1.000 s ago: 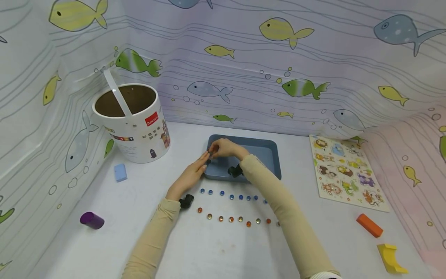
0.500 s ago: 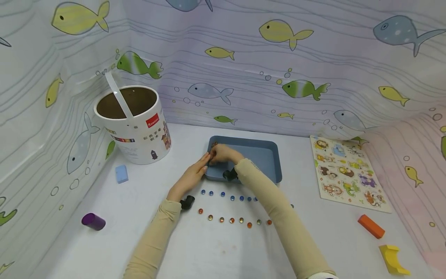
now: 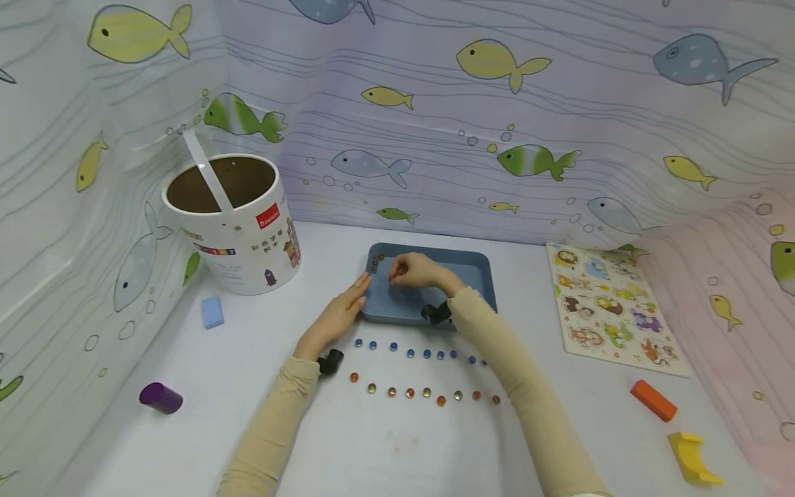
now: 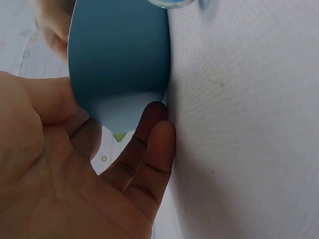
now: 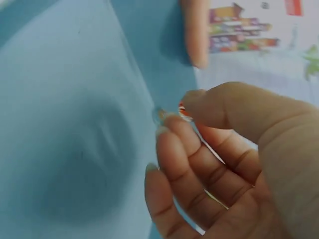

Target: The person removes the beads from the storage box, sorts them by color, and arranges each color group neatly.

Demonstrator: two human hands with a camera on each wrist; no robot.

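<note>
Glass bead (image 5: 183, 110) sits pinched in the right hand (image 3: 415, 270) grip over the blue tray (image 3: 473, 270); at nine o'clock, the released left hand (image 3: 335, 317) grip touches the tray's edge with straight fingers.

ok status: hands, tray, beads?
Left hand flat, fingertips against blue tray left rim. Right hand over tray, pinching a small orange bead. Few beads in tray's far-left corner; two bead rows on table. Nothing blocking.
</note>
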